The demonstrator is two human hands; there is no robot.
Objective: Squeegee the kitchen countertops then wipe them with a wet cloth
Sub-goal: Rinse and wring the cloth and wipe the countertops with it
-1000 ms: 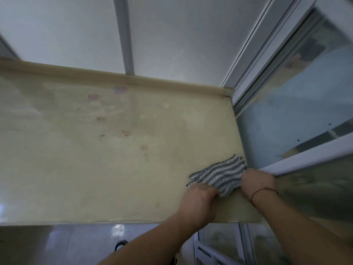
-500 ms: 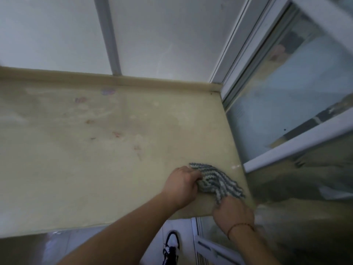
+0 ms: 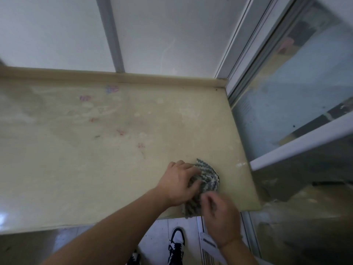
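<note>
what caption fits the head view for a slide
Both hands, left and right, bunch a striped cloth at the counter's front right corner.

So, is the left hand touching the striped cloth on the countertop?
Touching. The head view shows the left hand lying on the striped cloth, its fingers over the folded fabric with no gap, on the countertop.

The cloth [image 3: 207, 180] is grey with white zigzag stripes, bunched up, lying on the beige counter [image 3: 76, 169] near its front right corner. It sits under the left hand [image 3: 178, 183] fingers, just beyond the right hand [image 3: 219, 217].
</note>
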